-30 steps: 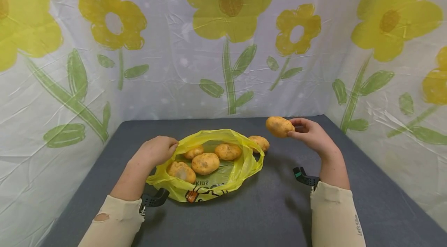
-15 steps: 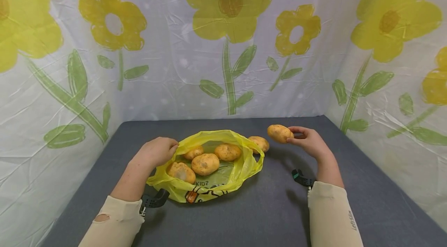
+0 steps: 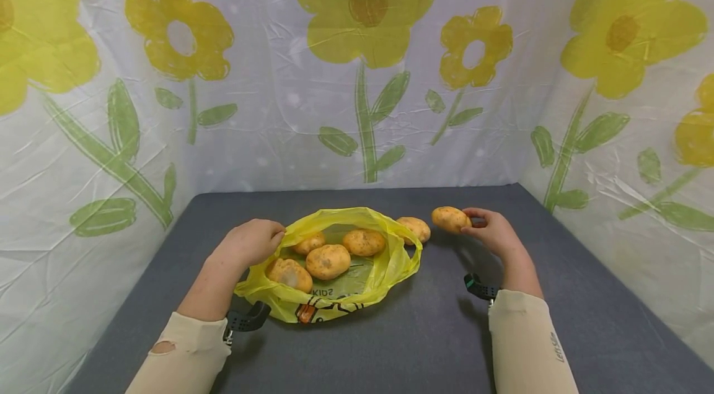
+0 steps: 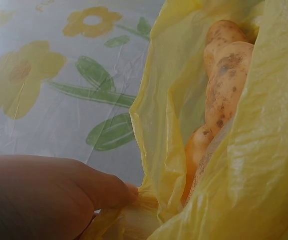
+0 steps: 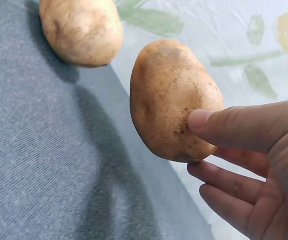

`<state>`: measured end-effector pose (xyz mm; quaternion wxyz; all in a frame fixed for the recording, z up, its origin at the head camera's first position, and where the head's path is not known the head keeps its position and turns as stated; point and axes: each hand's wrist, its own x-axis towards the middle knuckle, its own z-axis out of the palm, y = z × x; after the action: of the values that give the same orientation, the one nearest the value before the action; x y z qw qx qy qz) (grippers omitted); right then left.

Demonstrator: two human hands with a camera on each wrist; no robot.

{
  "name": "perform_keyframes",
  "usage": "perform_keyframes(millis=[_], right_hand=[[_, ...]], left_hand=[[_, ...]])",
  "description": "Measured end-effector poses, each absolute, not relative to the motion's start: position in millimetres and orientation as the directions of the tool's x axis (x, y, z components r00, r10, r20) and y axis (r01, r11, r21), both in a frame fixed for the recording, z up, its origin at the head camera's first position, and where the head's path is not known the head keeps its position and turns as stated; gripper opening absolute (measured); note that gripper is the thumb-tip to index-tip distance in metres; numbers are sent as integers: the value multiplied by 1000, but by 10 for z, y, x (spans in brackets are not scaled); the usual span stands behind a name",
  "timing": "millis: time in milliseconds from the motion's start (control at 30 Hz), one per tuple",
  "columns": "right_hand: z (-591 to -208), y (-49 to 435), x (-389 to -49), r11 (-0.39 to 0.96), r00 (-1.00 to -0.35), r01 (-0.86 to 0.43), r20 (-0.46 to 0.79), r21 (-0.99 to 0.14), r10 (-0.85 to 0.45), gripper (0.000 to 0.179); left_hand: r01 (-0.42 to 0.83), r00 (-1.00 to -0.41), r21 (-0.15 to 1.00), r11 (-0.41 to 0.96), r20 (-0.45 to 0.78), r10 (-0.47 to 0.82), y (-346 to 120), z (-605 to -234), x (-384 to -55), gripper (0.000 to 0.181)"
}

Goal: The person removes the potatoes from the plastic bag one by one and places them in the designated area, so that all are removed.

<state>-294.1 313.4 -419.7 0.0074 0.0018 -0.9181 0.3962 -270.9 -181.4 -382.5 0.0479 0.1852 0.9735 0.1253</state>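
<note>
A yellow plastic bag (image 3: 393,264) lies with its mouth spread wide, and several potatoes (image 3: 328,261) rest inside it. My left hand (image 3: 251,244) pinches the bag's left rim; in the left wrist view the thumb (image 4: 115,194) presses on the gathered plastic. At the right, my right hand (image 3: 495,232) holds a potato (image 3: 450,220) by its right end, between thumb and fingers. That potato's shadow falls on the table apart from it in the right wrist view. Another potato (image 3: 414,230) lies on the table just outside the bag's right rim, left of the held one.
A dark grey cloth covers the table (image 3: 424,344). White curtains (image 3: 268,103) with painted yellow flowers enclose it at the back and both sides. A black wrist mount (image 3: 480,287) sits at each sleeve's end.
My right hand has come down closer to the table with its potato, near the one lying beside the bag. The left hand and bag have stayed in place.
</note>
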Motion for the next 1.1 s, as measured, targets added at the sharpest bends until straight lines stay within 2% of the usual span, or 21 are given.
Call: perform_keyframes(millis=[567,800,1100], right_hand=[[-4461,3098,-3078,679,-997,-41,69,-733,15,47],[-4464,3127,-3066,637,-999,-41,37,-770,-19,52],[-4470,3123,-3046,625,-999,-13,29,-781,16,52]], left_hand=[[348,-924,281,894,-58,378,-1815,-3842,-2727,27],[351,-924,275,895,-57,379,-1810,-3835,-2732,25],[342,-927,285,896,-55,371,-1796,-3840,-2726,26]])
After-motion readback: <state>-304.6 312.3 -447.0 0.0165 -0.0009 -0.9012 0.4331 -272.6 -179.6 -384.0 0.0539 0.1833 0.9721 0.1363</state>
